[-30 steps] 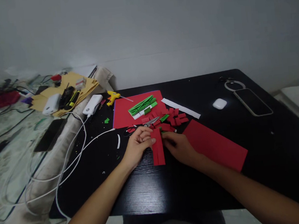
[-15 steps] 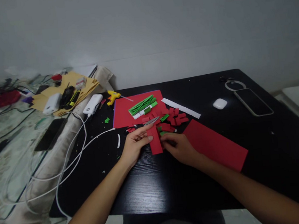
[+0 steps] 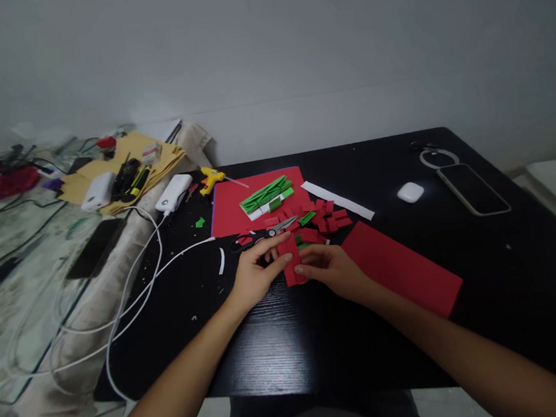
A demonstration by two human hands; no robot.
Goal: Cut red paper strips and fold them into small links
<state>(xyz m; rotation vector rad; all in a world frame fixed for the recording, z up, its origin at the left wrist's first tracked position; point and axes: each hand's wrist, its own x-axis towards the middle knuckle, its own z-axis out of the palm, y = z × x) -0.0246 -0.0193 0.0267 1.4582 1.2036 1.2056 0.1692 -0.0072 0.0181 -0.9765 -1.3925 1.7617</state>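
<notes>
Between both hands I hold a narrow red paper strip [image 3: 288, 259] above the front middle of the black table [image 3: 270, 345]. My left hand [image 3: 258, 272] grips its left side, thumb on the face and fingers behind. On the right edge, the thumb and fingers of my right hand [image 3: 330, 267] pinch the strip. Just beyond lie scissors [image 3: 270, 230] with black handles, blades pointing right. Behind the strip is a heap of small folded red paper pieces [image 3: 326, 217], with a few green ones among them. Folded green strips [image 3: 266, 195] rest on red sheets [image 3: 229, 206].
A large red sheet [image 3: 403, 269] lies right of my hands. A white paper strip [image 3: 338, 200], a white case [image 3: 410, 192] and a phone [image 3: 473, 189] are farther right. At left are a yellow glue gun [image 3: 211, 180], a power bank [image 3: 173, 193] and white cables [image 3: 159, 271].
My right hand's thumb has come over onto the strip's right edge, and the strip looks narrower now. The left hand keeps its hold; more of the scissors shows.
</notes>
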